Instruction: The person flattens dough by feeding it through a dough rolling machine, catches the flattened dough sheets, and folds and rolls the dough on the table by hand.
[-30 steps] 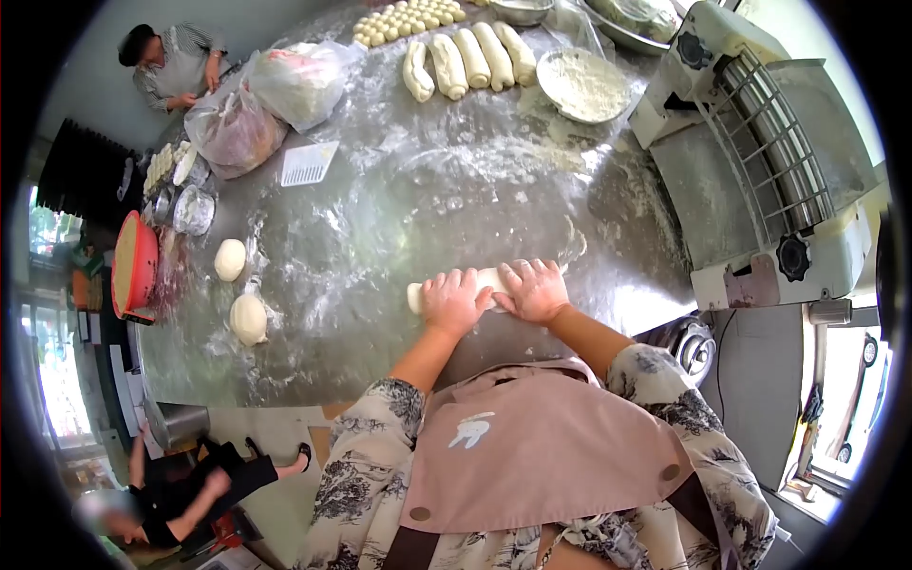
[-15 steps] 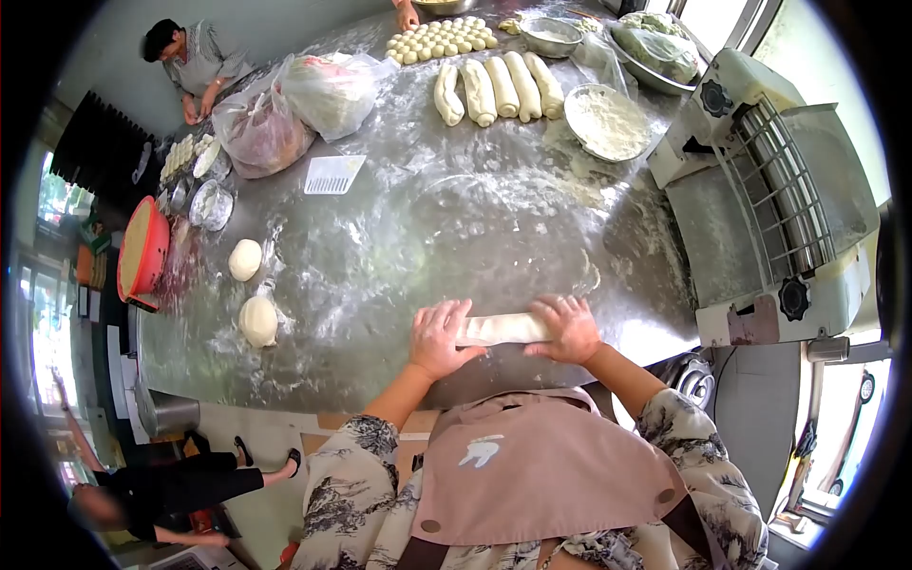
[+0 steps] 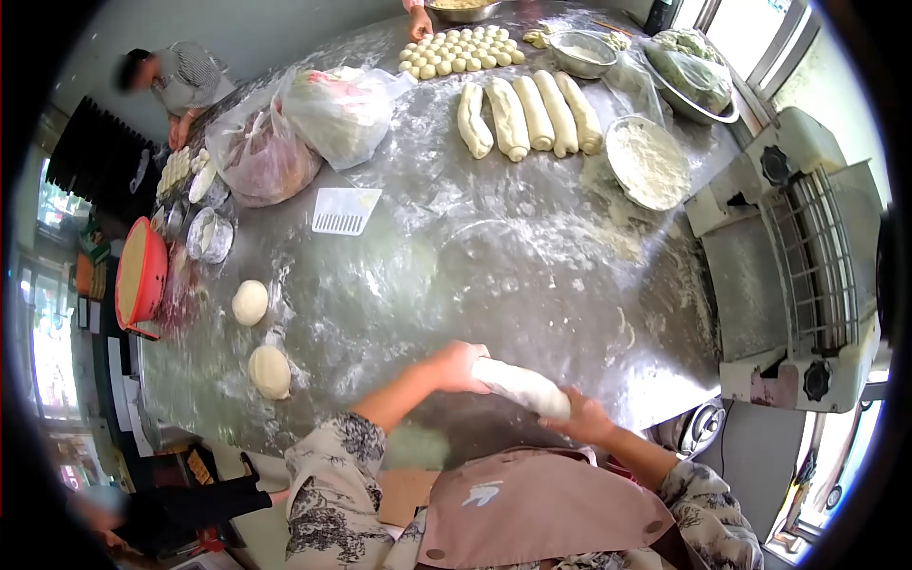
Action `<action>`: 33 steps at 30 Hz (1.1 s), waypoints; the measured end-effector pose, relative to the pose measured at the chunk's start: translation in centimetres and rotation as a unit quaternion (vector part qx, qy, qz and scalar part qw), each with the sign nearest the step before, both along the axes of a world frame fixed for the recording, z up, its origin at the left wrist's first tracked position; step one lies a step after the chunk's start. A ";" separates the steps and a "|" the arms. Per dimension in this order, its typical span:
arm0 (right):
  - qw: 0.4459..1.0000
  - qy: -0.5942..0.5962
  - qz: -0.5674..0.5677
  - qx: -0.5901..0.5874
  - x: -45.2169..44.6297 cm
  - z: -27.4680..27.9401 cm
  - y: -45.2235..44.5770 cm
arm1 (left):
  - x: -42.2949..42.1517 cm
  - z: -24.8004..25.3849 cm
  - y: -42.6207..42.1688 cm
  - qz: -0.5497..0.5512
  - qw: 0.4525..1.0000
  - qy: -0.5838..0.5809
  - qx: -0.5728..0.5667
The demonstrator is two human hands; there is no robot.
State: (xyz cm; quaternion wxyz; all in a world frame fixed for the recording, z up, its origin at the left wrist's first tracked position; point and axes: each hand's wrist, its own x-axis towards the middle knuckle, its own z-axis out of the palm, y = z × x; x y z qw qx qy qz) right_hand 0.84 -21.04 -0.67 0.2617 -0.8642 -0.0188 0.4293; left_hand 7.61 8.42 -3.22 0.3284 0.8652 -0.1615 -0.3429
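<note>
A floured dough roll (image 3: pixel 524 388) slants between my two hands near the front edge of the metal table. My left hand (image 3: pixel 460 368) is closed round its far left end. Round the nearer right end, my right hand (image 3: pixel 579 416) is closed too. Two round dough balls, an upper one (image 3: pixel 250 303) and a lower one (image 3: pixel 270 371), lie to the left of my left arm. Farther back, several thick dough rolls (image 3: pixel 537 114) rest side by side. Fingers are partly hidden behind the roll I hold.
A dough roller machine (image 3: pixel 807 266) stands at the right edge. Behind are a flour bowl (image 3: pixel 649 161), a white scraper (image 3: pixel 344 211), plastic bags (image 3: pixel 337 114) and rows of small dough pieces (image 3: pixel 461 50). A red basin (image 3: pixel 141 275) sits left. A person (image 3: pixel 185 81) works at the back left.
Both hands have gone from pressing the dough roll flat on the table to gripping its ends. The roll has turned aslant and come nearer to me. The view has shifted.
</note>
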 end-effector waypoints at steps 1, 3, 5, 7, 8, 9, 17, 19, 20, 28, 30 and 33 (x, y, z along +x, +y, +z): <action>0.998 0.043 -0.032 0.024 0.1 -0.2 1.0 | 2.6 0.8 0.9 -0.031 0.998 0.047 0.012; 0.990 0.064 -0.096 0.077 0.8 -0.6 4.3 | 7.5 -0.6 2.9 -0.072 0.996 0.049 0.019; 0.970 0.094 -0.180 0.134 2.6 -1.3 8.1 | 13.7 -0.1 4.8 -0.077 0.991 0.101 0.041; 0.923 0.145 -0.289 0.209 6.3 -0.9 12.8 | 18.9 0.8 7.0 -0.010 0.999 -0.019 0.040; 0.869 0.141 -0.377 0.288 8.3 -2.5 15.3 | 20.8 0.9 8.0 0.114 0.993 -0.007 0.026; 0.801 0.135 -0.457 0.363 10.8 -4.7 17.9 | 21.5 3.5 8.2 0.188 0.978 -0.079 0.038; 0.555 0.097 -0.502 0.656 36.1 -7.5 29.2 | 12.8 2.5 11.1 0.388 0.858 -0.305 -0.142; 0.541 0.040 -0.452 0.708 37.2 -11.7 29.4 | 7.3 1.2 11.7 0.421 0.855 -0.289 -0.091; 0.567 -0.008 -0.416 0.711 37.1 -15.4 29.1 | 4.4 0.3 12.1 0.449 0.840 -0.286 -0.102; 0.722 0.080 -0.369 0.580 22.5 -10.4 17.6 | -12.5 -1.2 22.4 0.627 0.606 -0.420 0.251; 0.744 0.078 -0.403 0.527 20.4 -8.4 15.2 | -14.4 -1.7 27.2 0.655 0.528 -0.448 0.302; 0.762 0.068 -0.457 0.454 17.6 -6.6 12.5 | -15.1 -1.8 32.8 0.721 0.509 -0.379 0.278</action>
